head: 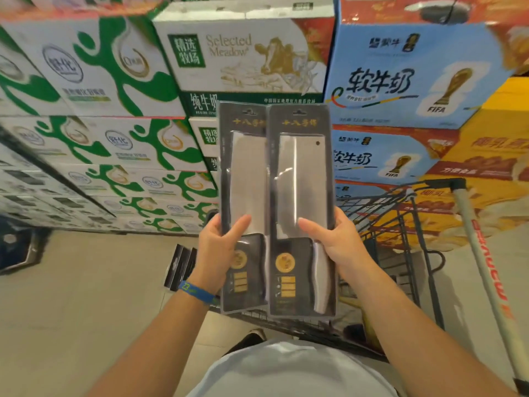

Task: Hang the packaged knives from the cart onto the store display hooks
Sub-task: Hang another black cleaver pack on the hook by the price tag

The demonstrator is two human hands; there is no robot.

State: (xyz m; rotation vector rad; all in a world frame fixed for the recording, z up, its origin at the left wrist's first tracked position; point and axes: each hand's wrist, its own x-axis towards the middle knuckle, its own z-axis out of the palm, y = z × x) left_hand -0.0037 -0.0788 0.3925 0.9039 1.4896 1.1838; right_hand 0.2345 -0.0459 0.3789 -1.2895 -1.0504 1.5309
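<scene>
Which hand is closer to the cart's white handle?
Right. The right hand holds a knife package just left of the white handle; the left hand holds the other package, farther left still.

Two packaged cleavers: the left packaged cleaver (243, 179) and the right packaged cleaver (300, 179), side by side. Two hands, the left hand (220, 253) and the right hand (337, 245), each holding one. One blue wristband (196, 292). One wire cart (446, 183) at four o'clock. Three blue FIFA milk cases (400, 75) at two o'clock.

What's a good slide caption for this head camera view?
Left hand and right hand hold the left packaged knife and right packaged knife upright above the cart, milk cases behind.
</scene>
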